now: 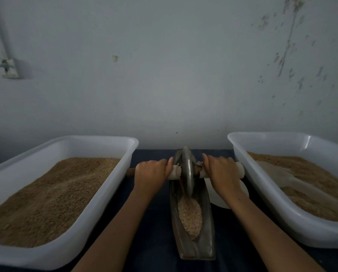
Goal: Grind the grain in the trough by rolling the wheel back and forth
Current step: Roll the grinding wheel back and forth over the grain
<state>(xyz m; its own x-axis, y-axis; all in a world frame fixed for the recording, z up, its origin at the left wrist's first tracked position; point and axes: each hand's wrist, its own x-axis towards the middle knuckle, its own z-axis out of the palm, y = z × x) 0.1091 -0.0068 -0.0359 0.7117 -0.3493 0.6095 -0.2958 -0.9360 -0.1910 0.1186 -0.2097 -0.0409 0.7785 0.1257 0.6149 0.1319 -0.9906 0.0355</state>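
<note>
Nearest the viewer, the narrow dark trough (193, 222) runs lengthwise away across a dark blue cloth (154, 222). Its near half holds a pointed heap of pale grain (190, 214), still coarse by the look of it. Just past the heap the metal wheel (187, 171) stands upright in the trough's groove, toward the far end, its lower edge at the tip of the grain.

An axle (176, 171) runs through the wheel, wrapped in pale material on both sides. The left hand (152, 171) wraps its fingers over the axle just left of the wheel; the right hand (221, 169) does the same just right of it. Both hands grip it firmly, knuckles up, arms stretched forward.

To each side sit 2 white tubs: the left tub (109, 185) heaped with brown grain, the right tub (262, 185) with less, its floor partly bare. A white dish (223, 201) peeks out under the right wrist. Behind is a grey wall (174, 75) with a socket (10, 68) at far left.

The step looks like mid-stroke, wheel at the far reach. The next move likely calls for an even pull back by both hands, keeping the wheel vertical and pressed down so it rides through the heap rather than pushing grain over the trough's sides.
</note>
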